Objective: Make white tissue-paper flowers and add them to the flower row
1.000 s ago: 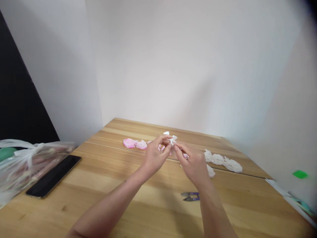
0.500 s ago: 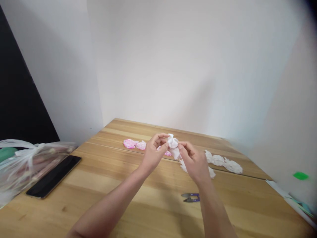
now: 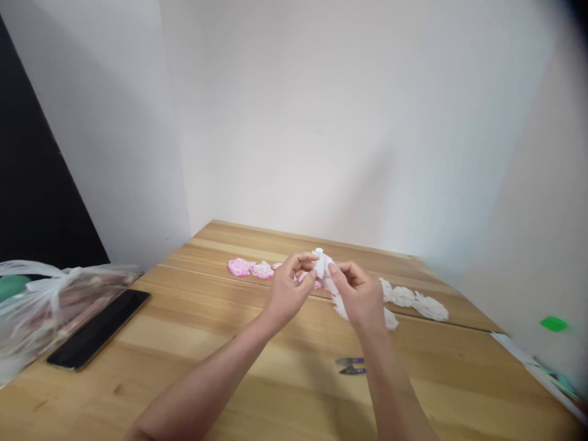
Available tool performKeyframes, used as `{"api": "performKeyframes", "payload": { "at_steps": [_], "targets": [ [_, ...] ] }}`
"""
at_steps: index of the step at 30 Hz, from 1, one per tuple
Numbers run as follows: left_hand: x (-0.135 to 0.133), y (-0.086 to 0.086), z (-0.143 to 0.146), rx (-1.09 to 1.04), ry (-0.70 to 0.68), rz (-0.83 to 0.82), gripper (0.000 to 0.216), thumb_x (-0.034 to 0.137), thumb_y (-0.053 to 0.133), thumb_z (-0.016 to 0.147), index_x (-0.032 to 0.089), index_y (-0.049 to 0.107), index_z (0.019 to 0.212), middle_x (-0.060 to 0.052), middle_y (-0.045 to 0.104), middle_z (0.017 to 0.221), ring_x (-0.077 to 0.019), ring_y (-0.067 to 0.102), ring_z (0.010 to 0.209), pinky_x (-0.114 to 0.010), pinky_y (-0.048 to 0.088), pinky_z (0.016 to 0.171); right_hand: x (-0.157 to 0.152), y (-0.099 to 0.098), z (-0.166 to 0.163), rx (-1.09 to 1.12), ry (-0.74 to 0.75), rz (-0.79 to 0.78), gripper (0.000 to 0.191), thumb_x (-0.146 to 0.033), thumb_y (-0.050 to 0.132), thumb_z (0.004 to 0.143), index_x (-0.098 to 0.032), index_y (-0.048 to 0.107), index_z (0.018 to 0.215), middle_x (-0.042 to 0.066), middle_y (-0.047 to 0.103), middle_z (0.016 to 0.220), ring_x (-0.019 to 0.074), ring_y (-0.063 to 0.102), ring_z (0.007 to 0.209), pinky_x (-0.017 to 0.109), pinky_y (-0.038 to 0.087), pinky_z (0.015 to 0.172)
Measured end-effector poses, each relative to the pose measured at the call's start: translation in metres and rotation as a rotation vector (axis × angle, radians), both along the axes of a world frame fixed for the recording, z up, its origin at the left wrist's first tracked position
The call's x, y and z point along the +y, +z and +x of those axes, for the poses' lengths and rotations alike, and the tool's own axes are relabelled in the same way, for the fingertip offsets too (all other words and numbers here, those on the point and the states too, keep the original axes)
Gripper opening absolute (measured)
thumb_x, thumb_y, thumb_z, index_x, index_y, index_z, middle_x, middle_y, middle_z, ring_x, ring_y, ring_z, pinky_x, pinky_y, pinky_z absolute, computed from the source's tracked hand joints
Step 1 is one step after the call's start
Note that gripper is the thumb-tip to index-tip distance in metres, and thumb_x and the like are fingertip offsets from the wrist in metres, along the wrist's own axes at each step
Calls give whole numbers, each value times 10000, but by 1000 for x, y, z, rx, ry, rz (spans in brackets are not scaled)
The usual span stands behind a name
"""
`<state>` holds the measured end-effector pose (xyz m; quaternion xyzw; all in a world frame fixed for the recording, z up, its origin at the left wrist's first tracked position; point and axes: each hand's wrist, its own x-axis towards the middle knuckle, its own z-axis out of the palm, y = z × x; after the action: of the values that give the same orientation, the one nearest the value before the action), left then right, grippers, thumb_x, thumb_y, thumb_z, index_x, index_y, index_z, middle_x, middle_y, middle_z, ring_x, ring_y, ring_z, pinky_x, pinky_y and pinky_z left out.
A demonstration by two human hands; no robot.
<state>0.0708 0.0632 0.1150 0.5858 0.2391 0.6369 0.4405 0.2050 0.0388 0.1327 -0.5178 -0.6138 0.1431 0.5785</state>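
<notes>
A crumpled piece of thin white paper or tissue is held up above the table between both hands. My left hand pinches its left side with thumb and fingers. My right hand grips its right side, thumb toward me. Behind the hands lie ruffled pink-and-white pieces, partly covered by my left hand. Ruffled white pieces lie to the right, and others are partly hidden behind my right hand. Thread snips rest below my right wrist, their handles hidden by the forearm.
A black phone lies at the table's left edge, beside a tied clear plastic bag. White walls stand behind the wooden table. Past its right edge are a bright green object and some blurred flat items.
The white piece has turned and been gathered narrower between my fingers. My right fingers have moved slightly left, and my left hand slightly right and down.
</notes>
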Motion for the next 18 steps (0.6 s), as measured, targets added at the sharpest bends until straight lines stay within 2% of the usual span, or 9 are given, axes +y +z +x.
{"api": "performKeyframes", "payload": {
  "at_steps": [3, 5, 8, 11, 15, 18],
  "targets": [
    [5, 2, -3, -126, -120, -154, 208, 196, 619, 761, 172, 562, 960, 2, 612, 737, -107, 591, 655, -183, 427, 550, 7, -5, 4, 116, 18, 10, 277, -424, 615, 786, -169, 610, 677, -22, 580, 581, 112, 500, 527, 219, 390, 511],
    [7, 3, -5, -164, -170, -208, 215, 233, 627, 766, 172, 552, 959, 15, 593, 698, -103, 574, 628, -184, 410, 537, 9, -8, 5, 123, 38, 28, 270, -413, 618, 787, -168, 607, 674, -21, 584, 592, 112, 504, 538, 221, 398, 523],
    [8, 4, -5, -137, -152, -211, 229, 317, 614, 797, 173, 535, 955, 22, 585, 672, -106, 566, 647, -206, 431, 612, 9, -9, 4, 51, 37, 82, 244, -386, 604, 805, -173, 613, 688, 5, 645, 671, 130, 563, 596, 236, 434, 575],
    [9, 3, -2, -79, -122, -225, 327, 395, 651, 761, 182, 481, 941, 31, 581, 664, -108, 549, 624, -215, 419, 610, 8, -10, 2, -82, 13, 164, 198, -344, 585, 830, -184, 626, 721, 43, 708, 826, 156, 627, 695, 263, 469, 649],
    [13, -1, 1, -11, -118, -228, 335, 397, 695, 707, 173, 477, 827, 20, 566, 713, -105, 529, 642, -217, 408, 606, 6, -10, 0, -282, -26, 270, 160, -292, 570, 845, -199, 639, 735, 57, 724, 889, 178, 653, 757, 290, 477, 710],
    [17, -4, 1, 20, -94, -224, 286, 383, 674, 718, 158, 497, 714, 30, 516, 664, -88, 483, 614, -211, 387, 608, 6, -9, 2, -319, -7, 284, 167, -287, 565, 851, -202, 633, 725, 58, 723, 892, 184, 657, 787, 294, 473, 736]
  ]
}}
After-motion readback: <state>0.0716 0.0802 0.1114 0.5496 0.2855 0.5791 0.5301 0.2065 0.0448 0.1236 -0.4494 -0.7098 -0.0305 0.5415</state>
